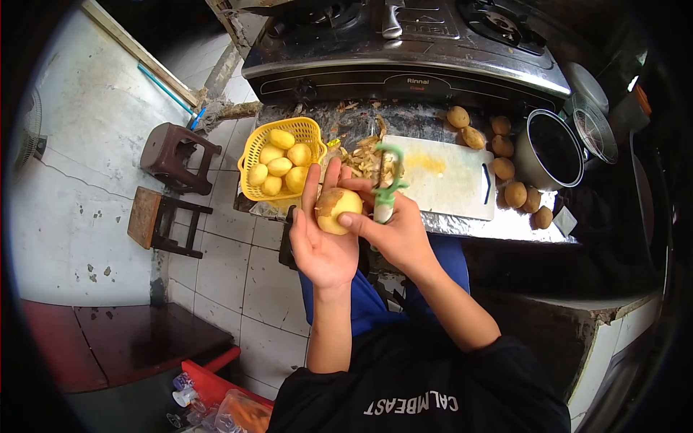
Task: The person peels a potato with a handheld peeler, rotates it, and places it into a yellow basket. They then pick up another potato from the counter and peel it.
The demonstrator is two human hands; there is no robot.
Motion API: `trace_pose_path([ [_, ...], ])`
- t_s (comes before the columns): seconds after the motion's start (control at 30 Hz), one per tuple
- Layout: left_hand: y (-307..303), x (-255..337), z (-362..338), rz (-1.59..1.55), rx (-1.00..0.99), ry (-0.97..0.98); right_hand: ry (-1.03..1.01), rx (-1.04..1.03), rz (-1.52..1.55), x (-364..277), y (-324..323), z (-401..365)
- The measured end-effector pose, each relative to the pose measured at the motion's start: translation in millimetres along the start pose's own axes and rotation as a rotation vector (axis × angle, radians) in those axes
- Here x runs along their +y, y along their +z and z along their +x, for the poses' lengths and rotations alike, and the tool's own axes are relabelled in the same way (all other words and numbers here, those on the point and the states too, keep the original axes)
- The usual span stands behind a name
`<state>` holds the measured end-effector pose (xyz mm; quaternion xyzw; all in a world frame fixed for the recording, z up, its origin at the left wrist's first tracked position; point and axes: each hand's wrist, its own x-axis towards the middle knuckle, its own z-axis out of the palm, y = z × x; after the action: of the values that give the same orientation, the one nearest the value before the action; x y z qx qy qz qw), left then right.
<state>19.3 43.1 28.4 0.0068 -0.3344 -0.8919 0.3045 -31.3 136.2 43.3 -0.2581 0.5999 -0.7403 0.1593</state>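
Observation:
A partly peeled potato (335, 215) rests in the palm of my left hand (325, 258), whose fingers stretch out around it. Brown skin still covers its upper left side; the rest is pale yellow. My right hand (401, 234) grips a green peeler (388, 189), its frame standing up above the fingers, and my right thumb touches the potato. Just beyond my hands, a heap of peelings (364, 160) lies beside a white cutting board (444, 187). To the left stands a yellow plastic basket (247, 155) with several peeled potatoes (280, 167).
Several unpeeled potatoes (503, 147) lie right of the board, beside a metal pot (533, 155) and a strainer (593, 130). A gas stove (411, 79) runs along the back, with a knife-like handle (391, 22) on top. Two stools (170, 155) stand at the left.

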Motion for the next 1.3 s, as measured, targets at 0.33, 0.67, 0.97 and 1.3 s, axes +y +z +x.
trace_pose_path([
  [0.33,-19.7,5.3,-11.2,0.464,-0.141,-0.142,0.274,0.090,0.374,1.0,-13.8,-17.3],
  [0.67,10.8,17.6,-38.2,1.033,-0.169,-0.025,-0.364,-0.206,-0.822,-45.6,-52.9,-57.8],
  [0.97,38.2,30.7,-55.0,1.363,-0.146,0.185,-0.470,-0.127,-0.962,-54.3,-45.8,-79.1],
  [1.3,26.7,33.7,-56.5,1.281,-0.148,0.295,-0.468,-0.058,-0.875,-53.2,-35.5,-75.1],
])
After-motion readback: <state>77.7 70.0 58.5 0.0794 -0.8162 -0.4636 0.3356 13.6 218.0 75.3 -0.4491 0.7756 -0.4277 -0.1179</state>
